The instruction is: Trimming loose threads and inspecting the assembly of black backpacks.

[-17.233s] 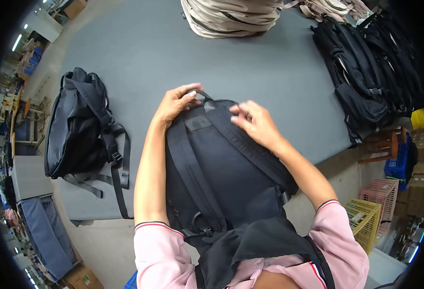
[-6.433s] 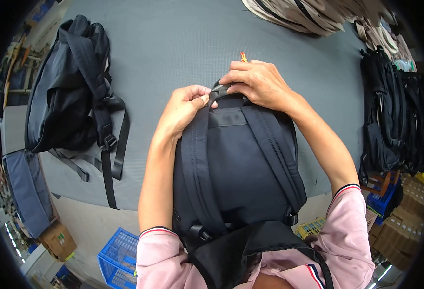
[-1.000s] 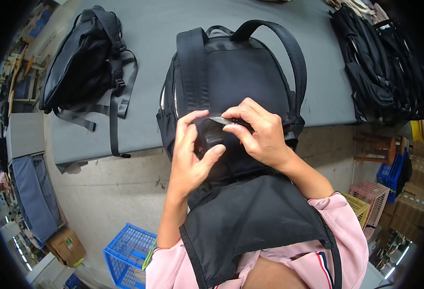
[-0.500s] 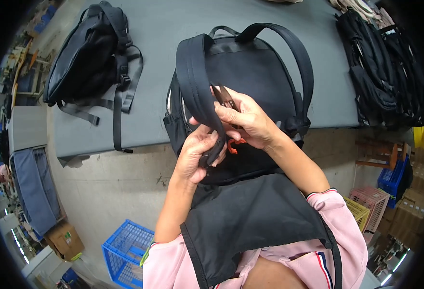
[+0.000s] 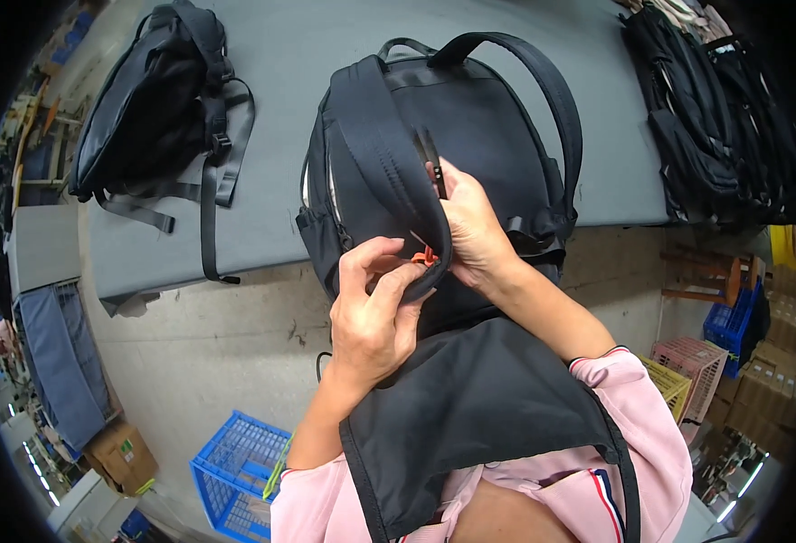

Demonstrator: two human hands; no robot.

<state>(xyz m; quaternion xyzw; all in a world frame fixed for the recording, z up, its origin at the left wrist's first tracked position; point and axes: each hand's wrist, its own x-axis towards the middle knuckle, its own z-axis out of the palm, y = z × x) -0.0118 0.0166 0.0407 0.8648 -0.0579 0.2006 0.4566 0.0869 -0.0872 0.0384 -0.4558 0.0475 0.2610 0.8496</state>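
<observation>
Black backpack [image 5: 470, 154] lay back-panel up at the near edge of the grey table [image 5: 280, 109], overhanging it. Since a second before, both hands had moved from the lower panel to the left shoulder strap [image 5: 389, 163]. Left hand [image 5: 375, 312] pinched the strap's lower end beside a small orange piece [image 5: 423, 258]; right hand [image 5: 475, 231] closed on the strap's edge. Strap end now under work. Second backpack [image 5: 154, 100] lay apart, untouched.

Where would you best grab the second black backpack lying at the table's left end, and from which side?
Probably by the loose straps trailing off the second backpack toward the grey table's near edge, coming from that edge: they lie free and flat, away from its bulky body.
</observation>
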